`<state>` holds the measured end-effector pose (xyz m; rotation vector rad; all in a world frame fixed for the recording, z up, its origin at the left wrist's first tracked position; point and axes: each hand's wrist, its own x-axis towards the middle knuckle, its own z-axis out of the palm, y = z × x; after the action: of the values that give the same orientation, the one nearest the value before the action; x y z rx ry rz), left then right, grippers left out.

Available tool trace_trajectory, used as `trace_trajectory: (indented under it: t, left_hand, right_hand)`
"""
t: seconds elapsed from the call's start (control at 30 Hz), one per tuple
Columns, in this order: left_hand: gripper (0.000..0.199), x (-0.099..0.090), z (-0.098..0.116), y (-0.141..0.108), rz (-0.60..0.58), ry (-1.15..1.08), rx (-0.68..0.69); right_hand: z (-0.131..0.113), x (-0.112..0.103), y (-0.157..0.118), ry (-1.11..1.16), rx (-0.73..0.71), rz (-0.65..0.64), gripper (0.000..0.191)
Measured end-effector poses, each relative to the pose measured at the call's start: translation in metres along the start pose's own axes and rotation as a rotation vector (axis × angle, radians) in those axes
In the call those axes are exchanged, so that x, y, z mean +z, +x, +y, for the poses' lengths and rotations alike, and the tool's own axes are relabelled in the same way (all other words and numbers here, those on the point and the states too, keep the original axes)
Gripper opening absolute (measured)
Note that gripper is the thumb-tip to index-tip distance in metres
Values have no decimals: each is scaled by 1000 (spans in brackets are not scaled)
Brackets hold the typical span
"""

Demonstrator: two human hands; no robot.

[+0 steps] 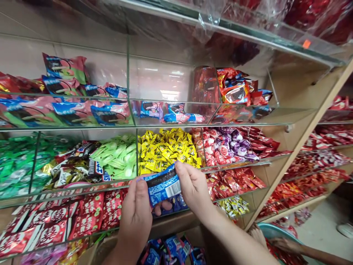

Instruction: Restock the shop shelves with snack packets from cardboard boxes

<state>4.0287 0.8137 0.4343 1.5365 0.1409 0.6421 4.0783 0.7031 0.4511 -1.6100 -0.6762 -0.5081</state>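
Observation:
Between my two hands is a blue snack packet (162, 187) with a dark band and a white barcode facing me. My left hand (137, 209) grips its left end, thumb on the front and fingertips showing below. My right hand (194, 187) pinches the upper right end. Just beneath them, an open cardboard box (216, 239) holds several similar blue packets (176, 248). Above and ahead, a glass shelf compartment holds a few blue and pink packets (176, 117). Yellow-wrapped candies (169, 149) fill the bin right behind the held packet.
Glass dividers (137, 152) split the shelves. Green packets (116, 154), red packets (88, 215) and purple candies (238, 141) fill other bins. A wooden side panel (298, 147) stands right. At lower right, another person's hands (285, 244) reach into a teal basin (275, 230) of red packets.

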Motion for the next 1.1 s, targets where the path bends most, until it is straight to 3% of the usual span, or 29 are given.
trace_trajectory:
  t: [0.1, 0.17, 0.23, 0.3, 0.33, 0.4, 0.47, 0.53, 0.6, 0.67, 0.73, 0.8, 0.97, 1.1]
  left_hand:
    - [45, -3, -2, 0, 26, 117, 24]
    - [37, -8, -2, -2, 67, 262, 157]
    - [26, -12, -4, -5, 124, 464, 500]
    - [48, -13, -8, -8, 128, 658, 917]
    - [61, -12, -10, -9, 120, 713, 1062]
    - [69, -8, -15, -10, 127, 705, 1131]
    - [63, -6, -16, -11, 106, 484, 931]
    - [63, -6, -11, -12, 51, 185, 582]
    - [70, -7, -2, -14, -37, -71, 229]
    - [74, -7, 6, -16, -81, -221, 18]
    - [75, -6, 11, -17, -110, -298, -40]
    - [74, -4, 12, -15, -125, -360, -67]
    - [47, -5, 12, -8, -120, -489, -253]
    - [41, -7, 15, -4, -110, -508, -325]
  right_hand:
    - [0, -5, -5, -66, -24, 73, 38]
    - [-2, -11, -7, -179, -115, 110, 37]
    - [-5, -16, -8, -349, -296, 166, 35]
    - [-11, -16, -11, -491, -485, 199, 33]
    - [-15, -14, -14, -528, -552, 193, 30]
    - [-23, -9, -21, -514, -629, 144, 22]
    - [-29, -6, -26, -407, -633, 46, 20]
    - [-32, -9, -26, -297, -537, -10, 21]
    - [-29, -14, -20, -201, -295, -30, 24]
    - [-22, -17, -13, -25, 3, -115, 33]
    - [-14, -18, -7, 232, 243, -271, 36]
    - [-7, -15, -5, 432, 354, -325, 32]
    - [-3, -14, -10, 605, 418, -242, 36]
    - [-3, -19, -6, 637, 476, -253, 40]
